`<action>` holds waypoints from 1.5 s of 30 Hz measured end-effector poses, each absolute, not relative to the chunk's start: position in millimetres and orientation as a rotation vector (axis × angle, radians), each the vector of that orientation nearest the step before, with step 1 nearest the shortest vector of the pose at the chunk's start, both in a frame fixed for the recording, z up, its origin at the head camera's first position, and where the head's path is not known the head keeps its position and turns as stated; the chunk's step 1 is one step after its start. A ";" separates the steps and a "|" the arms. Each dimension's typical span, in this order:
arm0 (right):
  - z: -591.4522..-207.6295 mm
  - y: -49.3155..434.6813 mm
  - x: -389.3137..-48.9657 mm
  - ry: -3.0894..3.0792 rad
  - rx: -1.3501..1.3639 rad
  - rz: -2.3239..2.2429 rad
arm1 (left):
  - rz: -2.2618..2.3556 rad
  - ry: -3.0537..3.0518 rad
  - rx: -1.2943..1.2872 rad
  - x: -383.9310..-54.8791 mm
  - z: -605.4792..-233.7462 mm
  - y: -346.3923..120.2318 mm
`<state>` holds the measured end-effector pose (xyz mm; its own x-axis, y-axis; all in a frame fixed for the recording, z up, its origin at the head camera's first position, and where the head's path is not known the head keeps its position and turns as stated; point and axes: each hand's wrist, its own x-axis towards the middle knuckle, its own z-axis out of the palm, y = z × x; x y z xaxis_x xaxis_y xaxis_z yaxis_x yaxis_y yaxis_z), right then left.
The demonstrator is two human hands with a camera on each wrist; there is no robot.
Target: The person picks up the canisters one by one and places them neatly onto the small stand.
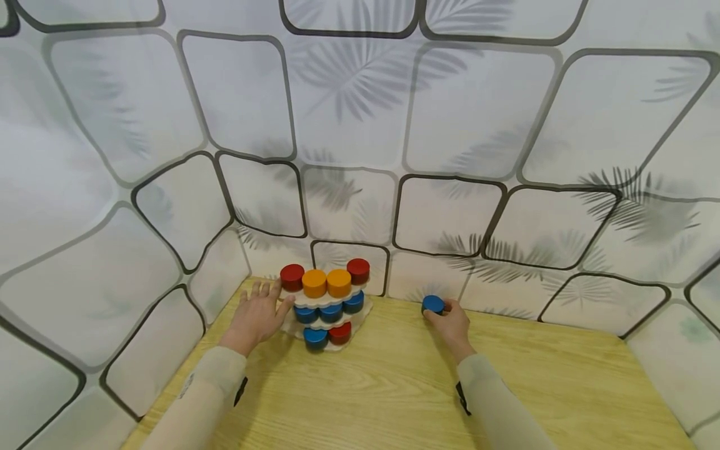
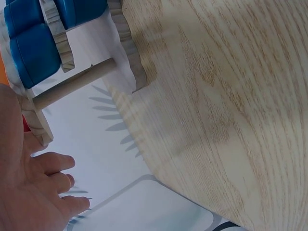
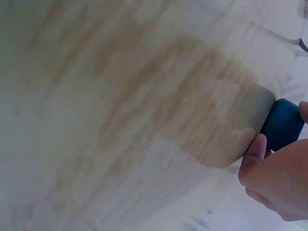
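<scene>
The blue disc (image 1: 432,304) sits on the table (image 1: 394,387) at three o'clock of the tiered rack (image 1: 326,312), pinched by the right hand (image 1: 450,324). Lift it straight; the left hand (image 1: 255,315), fingers spread, steadies the rack.

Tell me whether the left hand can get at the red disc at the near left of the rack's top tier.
Probably yes: the left hand rests open beside the rack, fingertips right by the red disc, with nothing between them.
</scene>
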<state>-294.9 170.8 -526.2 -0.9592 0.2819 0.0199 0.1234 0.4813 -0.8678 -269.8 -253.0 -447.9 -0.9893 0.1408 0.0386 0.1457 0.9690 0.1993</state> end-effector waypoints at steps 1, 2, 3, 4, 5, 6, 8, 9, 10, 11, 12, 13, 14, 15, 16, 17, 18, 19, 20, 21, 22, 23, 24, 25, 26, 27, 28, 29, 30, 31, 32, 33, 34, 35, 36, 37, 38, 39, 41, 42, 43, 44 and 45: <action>-525.9 170.4 -294.4 -2.562 -0.355 1.481 | -0.316 -3.094 -0.225 -269.6 -447.8 -252.9; -525.9 170.0 -294.0 -2.559 -0.355 1.480 | -0.318 -3.095 -0.223 -269.5 -447.8 -252.9; -525.8 169.6 -293.8 -2.558 -0.353 1.476 | -0.319 -3.095 -0.222 -269.4 -447.8 -252.9; -525.6 169.0 -293.7 -2.555 -0.350 1.475 | -0.320 -3.094 -0.221 -269.3 -447.8 -252.9; -525.8 168.5 -293.8 -2.552 -0.346 1.470 | -0.320 -3.094 -0.221 -269.1 -447.8 -252.9; -526.1 167.9 -294.2 -2.553 -0.345 1.463 | -0.320 -3.093 -0.221 -269.0 -447.7 -252.8; -526.3 166.4 -294.6 -2.554 -0.333 1.453 | -0.320 -3.092 -0.222 -268.7 -447.6 -252.6; -526.5 165.6 -294.8 -2.557 -0.327 1.447 | -0.319 -3.092 -0.223 -268.7 -447.5 -252.5; -526.7 164.7 -294.8 -2.556 -0.322 1.446 | -0.318 -3.092 -0.223 -268.6 -447.4 -252.4; -526.7 163.6 -294.7 -2.558 -0.315 1.444 | -0.318 -3.092 -0.222 -268.5 -447.3 -252.2; -526.6 162.4 -294.5 -2.562 -0.306 1.442 | -0.319 -3.092 -0.220 -268.5 -447.3 -252.1; -526.1 161.1 -293.7 -2.564 -0.292 1.443 | -0.320 -3.093 -0.218 -268.4 -447.2 -252.1; -525.7 159.8 -292.8 -2.565 -0.281 1.447 | -0.318 -3.092 -0.220 -268.3 -447.2 -252.1; -525.4 158.4 -291.7 -2.568 -0.269 1.454 | -0.315 -3.090 -0.222 -268.2 -447.2 -252.1; -524.6 156.8 -290.4 -2.564 -0.257 1.467 | -0.313 -3.089 -0.224 -268.1 -447.2 -252.1; -524.5 155.1 -289.6 -2.564 -0.248 1.479 | -0.311 -3.088 -0.226 -267.9 -447.1 -252.1; -524.4 153.5 -288.7 -2.563 -0.235 1.492 | -0.311 -3.087 -0.228 -267.7 -447.0 -252.1; -524.8 152.1 -288.1 -2.563 -0.224 1.505 | -0.310 -3.085 -0.231 -267.5 -446.9 -252.2; -525.7 150.9 -287.9 -2.565 -0.218 1.510 | -0.308 -3.083 -0.235 -267.3 -446.9 -252.2; -526.8 149.8 -288.1 -2.566 -0.211 1.512 | -0.308 -3.083 -0.236 -267.2 -446.9 -252.2; -527.6 148.8 -288.3 -2.568 -0.204 1.512 | -0.309 -3.083 -0.237 -267.1 -446.9 -252.1; -528.2 147.9 -288.4 -2.572 -0.197 1.513 | -0.309 -3.083 -0.238 -267.0 -446.9 -252.1; -528.3 147.1 -288.2 -2.577 -0.184 1.510 | -0.310 -3.082 -0.238 -266.9 -446.9 -252.1; -528.4 146.4 -288.1 -2.581 -0.175 1.501 | -0.309 -3.082 -0.239 -266.9 -447.0 -252.1; -527.6 145.2 -287.4 -2.581 -0.167 1.498 | -0.308 -3.082 -0.240 -266.9 -447.0 -252.0; -526.7 144.1 -286.5 -2.580 -0.155 1.498 | -0.308 -3.083 -0.239 -266.9 -447.0 -252.0; -525.8 142.5 -285.5 -2.580 -0.145 1.494 | -0.309 -3.084 -0.239 -266.9 -447.0 -251.9; -525.0 141.1 -284.6 -2.573 -0.128 1.490 | -0.308 -3.084 -0.238 -266.9 -446.9 -251.8; -524.7 139.4 -283.7 -2.568 -0.115 1.484 | -0.308 -3.086 -0.238 -266.9 -446.8 -251.7; -524.5 137.6 -282.9 -2.562 -0.101 1.476 | -0.309 -3.087 -0.237 -266.8 -446.7 -251.7; -524.6 135.8 -282.2 -2.562 -0.083 1.459 | -0.309 -3.088 -0.236 -266.8 -446.6 -251.7; -525.0 134.1 -281.8 -2.558 -0.068 1.459 | -0.310 -3.088 -0.236 -266.7 -446.4 -251.7; -525.5 132.3 -281.5 -2.553 -0.060 1.464 | -0.311 -3.088 -0.235 -266.6 -446.2 -251.6; -525.8 130.7 -281.1 -2.549 -0.046 1.469 | -0.311 -3.088 -0.235 -266.5 -446.1 -251.6; -526.5 128.9 -281.0 -2.548 -0.041 1.483 | -0.313 -3.088 -0.235 -266.4 -445.9 -251.6; -526.8 127.3 -281.1 -2.547 -0.034 1.496 | -0.314 -3.087 -0.235 -266.3 -445.8 -251.6; -526.8 125.7 -281.2 -2.547 -0.032 1.511 | -0.314 -3.087 -0.235 -266.2 -445.8 -251.7; -526.9 124.0 -281.4 -2.541 -0.035 1.541 | -0.313 -3.086 -0.236 -266.2 -445.9 -251.8; -527.3 120.7 -282.2 -2.544 -0.020 1.547 | -0.311 -3.086 -0.239 -266.2 -446.1 -251.9; -527.3 118.9 -282.5 -2.545 -0.016 1.550 | -0.308 -3.086 -0.240 -266.3 -446.2 -252.0; -527.4 117.2 -282.7 -2.547 -0.007 1.546 | -0.306 -3.086 -0.240 -266.5 -446.3 -252.0; -527.1 115.3 -282.6 -2.547 0.001 1.546 | -0.303 -3.086 -0.240 -266.7 -446.5 -252.0; -527.2 113.5 -282.4 -2.546 0.012 1.549 | -0.302 -3.087 -0.240 -266.9 -446.5 -251.9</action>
<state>-282.4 113.5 -527.2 -0.9870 0.0764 0.1415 -0.0906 0.4631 -0.8817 -266.9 -251.9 -446.5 -0.9876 0.1502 0.0452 0.1561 0.9692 0.1902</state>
